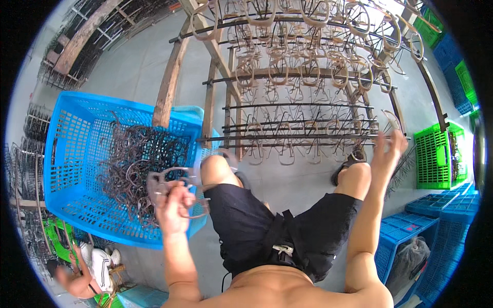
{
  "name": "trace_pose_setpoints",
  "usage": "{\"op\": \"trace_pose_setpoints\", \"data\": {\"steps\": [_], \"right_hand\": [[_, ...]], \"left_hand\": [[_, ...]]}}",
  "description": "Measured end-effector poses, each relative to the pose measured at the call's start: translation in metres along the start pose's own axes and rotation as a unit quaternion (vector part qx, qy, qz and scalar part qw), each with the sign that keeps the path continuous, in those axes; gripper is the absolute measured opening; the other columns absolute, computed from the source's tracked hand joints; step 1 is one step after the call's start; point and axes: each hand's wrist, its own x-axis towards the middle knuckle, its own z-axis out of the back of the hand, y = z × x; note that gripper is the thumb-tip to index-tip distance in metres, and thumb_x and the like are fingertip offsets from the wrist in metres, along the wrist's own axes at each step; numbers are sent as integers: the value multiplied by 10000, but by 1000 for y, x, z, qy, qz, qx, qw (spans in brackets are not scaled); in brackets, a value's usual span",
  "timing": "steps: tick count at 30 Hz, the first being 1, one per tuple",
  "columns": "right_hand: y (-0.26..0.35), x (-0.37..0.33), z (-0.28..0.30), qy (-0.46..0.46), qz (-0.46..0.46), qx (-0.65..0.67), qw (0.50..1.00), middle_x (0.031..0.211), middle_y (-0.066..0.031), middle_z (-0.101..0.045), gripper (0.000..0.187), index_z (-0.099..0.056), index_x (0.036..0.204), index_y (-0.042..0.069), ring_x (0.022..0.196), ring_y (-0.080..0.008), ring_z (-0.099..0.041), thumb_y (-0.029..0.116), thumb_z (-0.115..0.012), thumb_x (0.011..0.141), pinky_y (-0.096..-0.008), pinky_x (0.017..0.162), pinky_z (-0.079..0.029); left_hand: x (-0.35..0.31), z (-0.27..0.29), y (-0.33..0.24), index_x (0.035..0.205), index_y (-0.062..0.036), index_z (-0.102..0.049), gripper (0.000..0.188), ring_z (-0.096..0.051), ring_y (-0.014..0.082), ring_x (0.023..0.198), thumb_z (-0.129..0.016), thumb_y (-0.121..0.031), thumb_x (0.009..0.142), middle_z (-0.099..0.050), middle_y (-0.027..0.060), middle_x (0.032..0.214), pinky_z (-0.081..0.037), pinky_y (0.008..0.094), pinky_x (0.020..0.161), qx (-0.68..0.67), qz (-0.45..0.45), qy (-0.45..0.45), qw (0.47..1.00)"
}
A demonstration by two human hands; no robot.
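My left hand (174, 205) is closed around several pale brown, translucent loop-shaped pieces (186, 176), which fan out over the rim of a blue plastic basket. At the right end of a dark rack bar, my right hand (389, 146) is raised with its fingers around a thin pale loop (391, 119). Whether that loop touches the bar, I cannot tell. In front of me stands a wooden rack (218, 56) with dark crossbars, from which rows of similar loops (278, 76) hang. The blue basket (72, 218) at my left holds a tangled heap of dark wire-like pieces (144, 149).
A green crate (431, 159) stands right of the rack, with stacked blue crates (411, 226) nearer me; one has a clear plastic bag (411, 259). Another person (84, 280) sits at the lower left. Further racks (77, 51) line the far left. My knees flank the rack's near side.
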Motion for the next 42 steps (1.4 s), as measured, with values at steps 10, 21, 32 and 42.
{"op": "trace_pose_setpoints", "data": {"steps": [10, 21, 32, 42], "right_hand": [[115, -69, 31, 317, -86, 483, 812, 1098, -170, -436, 672, -281, 1332, -25, 948, -231, -465, 228, -642, 824, -342, 839, -416], [19, -44, 2, -17, -341, 429, 836, 688, -5, -503, 228, -525, 1120, 13, 483, -51, -421, 138, -456, 942, -195, 439, -348], [-32, -8, -64, -102, -428, 515, 735, 555, 44, -414, 162, -579, 981, 42, 382, -42, -371, 166, -486, 932, -205, 335, -280], [-18, -8, -59, -47, -447, 495, 744, 563, 62, -445, 205, -623, 1023, 28, 423, -16, -342, 173, -538, 905, -194, 357, -248]], "left_hand": [[-35, -129, 50, 898, 22, -508, 92, -479, 144, 561, -487, -53, 849, -557, 113, 695, -407, 267, 589, 98, -126, -1, 987], [-35, -162, 83, 927, 9, -566, 102, -580, 155, 758, -545, 34, 831, -565, 95, 884, -472, 247, 669, 239, -212, 317, 893], [-36, -167, 109, 1026, -55, -479, 288, -452, 68, 703, -591, 32, 775, -471, -4, 841, -383, 198, 629, 94, 230, 333, 910], [-26, -159, 104, 1046, 13, -535, 193, -542, 118, 743, -547, -3, 854, -565, 66, 887, -449, 226, 647, -3, 232, 362, 903]]}}
